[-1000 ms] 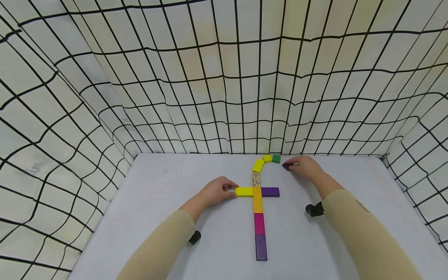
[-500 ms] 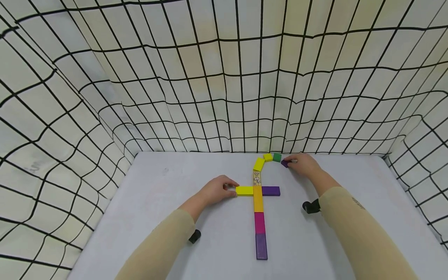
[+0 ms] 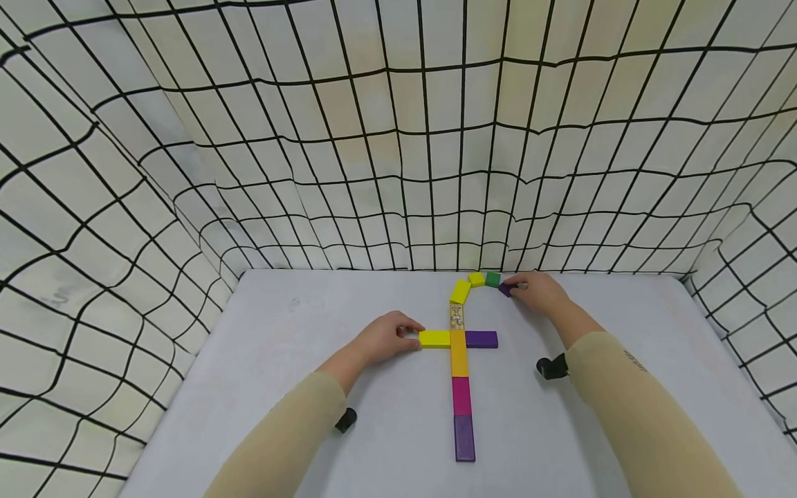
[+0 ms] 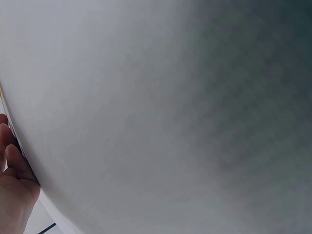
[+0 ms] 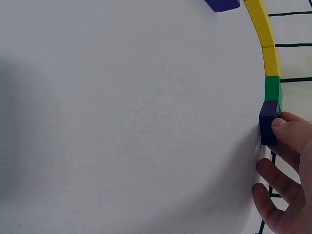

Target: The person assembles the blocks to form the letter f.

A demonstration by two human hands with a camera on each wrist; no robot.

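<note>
At the far table edge, a small purple block [image 3: 506, 290] is pinched against the green block [image 3: 492, 279] by the right hand [image 3: 537, 293]; the yellow block [image 3: 434, 339] is touched by the left hand [image 3: 386, 338], fingers loosely curled.

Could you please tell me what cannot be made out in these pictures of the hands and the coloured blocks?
- Left wrist view: only the edge of the left hand shows; the yellow block it touches is out of frame.
- Head view: the right hand covers most of the small purple block.
- Right wrist view: the frame edge cuts off the right hand and most of the block line.
- Patterned block: print too small to read.
</note>
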